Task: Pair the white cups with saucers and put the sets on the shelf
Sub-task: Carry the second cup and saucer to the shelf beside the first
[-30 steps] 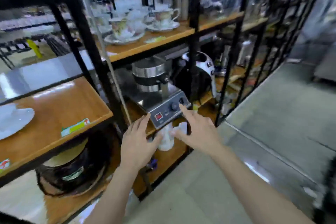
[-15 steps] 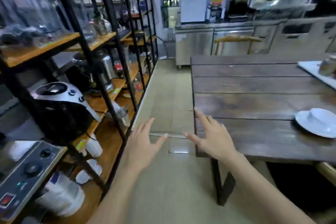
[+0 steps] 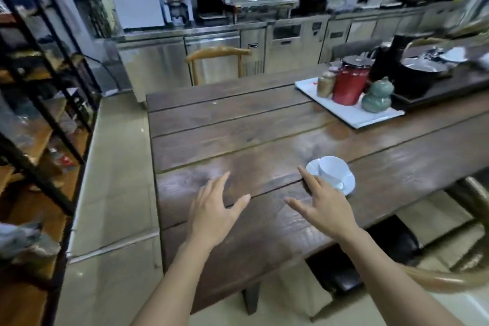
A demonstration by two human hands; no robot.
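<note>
A white cup (image 3: 334, 171) lies tipped on its white saucer (image 3: 348, 187) on the dark wooden table (image 3: 238, 140), right of centre. My right hand (image 3: 321, 206) hovers open just left of the saucer, its fingertips close to the rim, holding nothing. My left hand (image 3: 214, 209) is spread open above the table further left, also with nothing in it. The black-framed shelf (image 3: 39, 124) with wooden boards stands along the left edge of the view.
A white tray (image 3: 370, 116) at the table's far right carries a red canister (image 3: 350, 85), a brown jar and a green gourd-shaped jar (image 3: 377, 96). A wooden chair (image 3: 217, 61) stands behind the table. Steel counters line the back wall. A tiled aisle (image 3: 116, 180) runs between shelf and table.
The view has swung right from the shelf to the table. Both open hands now hang over the tabletop, and the cup on its saucer has come close to my right hand.
</note>
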